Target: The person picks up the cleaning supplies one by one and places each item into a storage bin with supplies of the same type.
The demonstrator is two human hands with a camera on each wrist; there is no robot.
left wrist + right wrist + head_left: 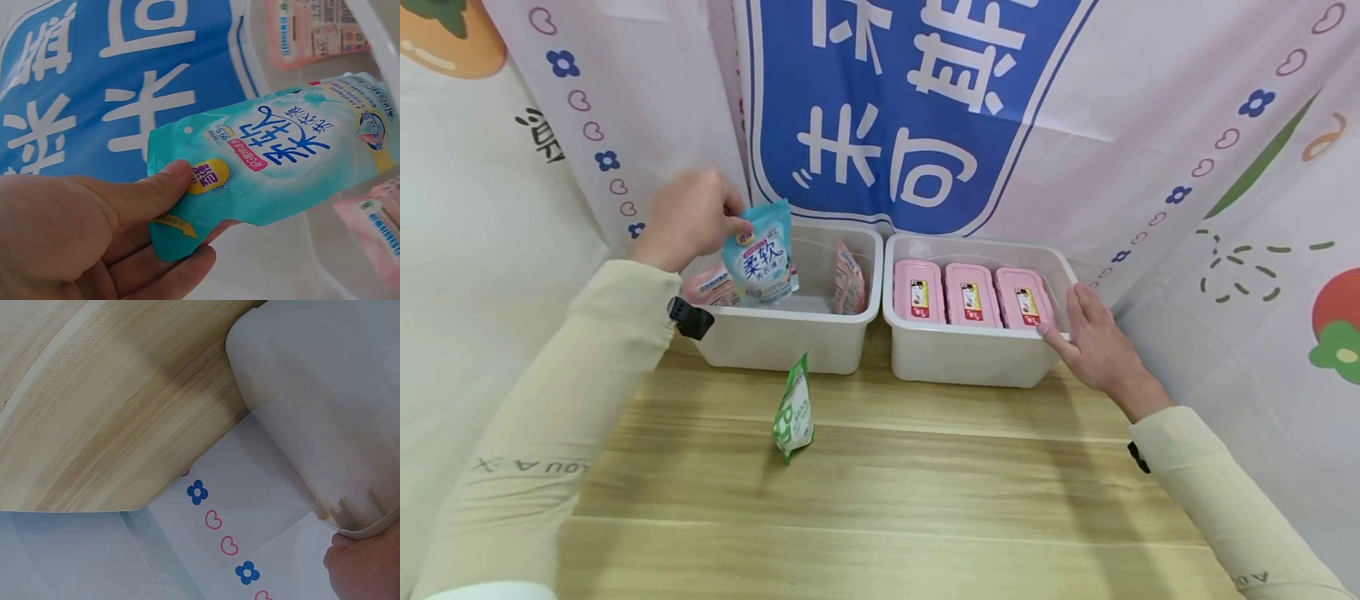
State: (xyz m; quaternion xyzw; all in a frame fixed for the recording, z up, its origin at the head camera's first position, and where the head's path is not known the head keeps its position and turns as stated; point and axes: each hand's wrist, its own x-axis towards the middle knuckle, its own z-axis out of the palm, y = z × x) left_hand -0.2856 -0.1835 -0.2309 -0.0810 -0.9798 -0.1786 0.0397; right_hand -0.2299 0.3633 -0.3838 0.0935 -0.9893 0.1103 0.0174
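Observation:
My left hand (688, 218) pinches a teal laundry detergent pouch (269, 156) by its top corner, thumb on the printed front. The pouch hangs over the left white bin (775, 340), its lower end inside the rim. Pink pouches stand in that bin, one at the left (711, 287) and another at the right (850, 281). My right hand (1099, 346) rests at the right end of the right white bin (970, 357), fingers along the outer side and thumb at the front rim. Three pink lidded boxes (972, 296) sit side by side in this bin.
A green and white pouch (795, 412) stands on the wooden table (880, 500) in front of the left bin. Printed cloth (865, 108) hangs right behind both bins, and more cloth closes in the left and right sides. A narrow gap separates the bins.

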